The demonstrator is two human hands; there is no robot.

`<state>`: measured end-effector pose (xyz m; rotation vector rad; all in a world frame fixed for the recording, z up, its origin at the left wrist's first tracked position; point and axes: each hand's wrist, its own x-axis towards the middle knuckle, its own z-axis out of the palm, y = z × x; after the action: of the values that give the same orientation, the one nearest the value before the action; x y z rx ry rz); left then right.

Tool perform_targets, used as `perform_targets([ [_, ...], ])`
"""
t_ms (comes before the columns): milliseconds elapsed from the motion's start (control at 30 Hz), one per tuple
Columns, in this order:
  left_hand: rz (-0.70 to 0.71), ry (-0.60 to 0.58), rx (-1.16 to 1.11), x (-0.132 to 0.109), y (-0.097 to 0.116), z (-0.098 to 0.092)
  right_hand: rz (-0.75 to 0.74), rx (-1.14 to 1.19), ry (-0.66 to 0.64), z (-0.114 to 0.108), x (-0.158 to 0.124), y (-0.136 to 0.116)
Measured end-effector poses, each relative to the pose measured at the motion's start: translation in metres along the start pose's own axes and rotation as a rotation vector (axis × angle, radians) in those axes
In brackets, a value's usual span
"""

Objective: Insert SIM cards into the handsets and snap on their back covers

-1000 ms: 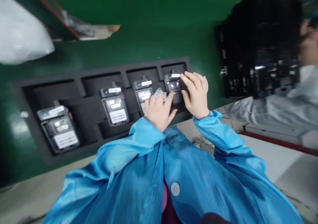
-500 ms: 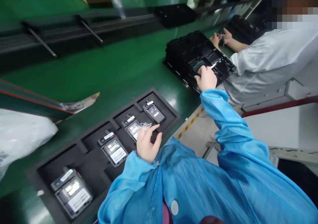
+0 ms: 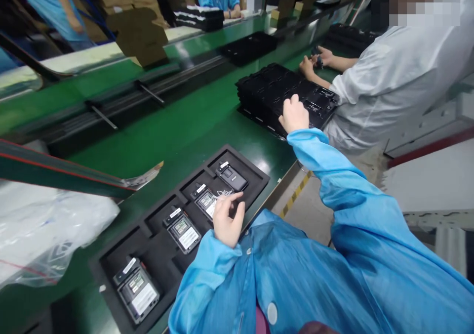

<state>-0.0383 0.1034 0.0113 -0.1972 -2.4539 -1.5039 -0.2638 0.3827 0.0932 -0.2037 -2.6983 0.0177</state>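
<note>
A black foam tray (image 3: 259,172) lies on the green belt with several black handsets in its slots, the rightmost handset (image 3: 232,175) face up. My left hand (image 3: 226,217) rests on the tray's near edge, fingers pinched on a small clear film (image 3: 223,194). My right hand (image 3: 295,113) reaches far right and lies on top of a stack of black plastic trays (image 3: 270,88), fingers curled over the top one. Both my sleeves are bright blue.
A person in a white coat (image 3: 392,77) works just right of the tray stack, hands on the belt. A clear plastic bag (image 3: 44,230) lies at the left. More black trays and brown cartons stand across the green conveyor (image 3: 177,121).
My right hand left the rightmost handset and went to the stack of black trays, where it now sits slightly lower on the top one. My head has turned up and right.
</note>
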Motion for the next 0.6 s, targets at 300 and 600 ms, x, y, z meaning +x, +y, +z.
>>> perform_targets([
  [300, -0.188, 0.028, -0.394, 0.043, 0.027, -0.01, -0.142, 0.037, 0.311, -0.051, -0.005, 0.069],
  [600, -0.407, -0.275, -1.139, 0.069, 0.087, 0.01, -0.15, 0.166, 0.502, -0.052, -0.17, 0.136],
])
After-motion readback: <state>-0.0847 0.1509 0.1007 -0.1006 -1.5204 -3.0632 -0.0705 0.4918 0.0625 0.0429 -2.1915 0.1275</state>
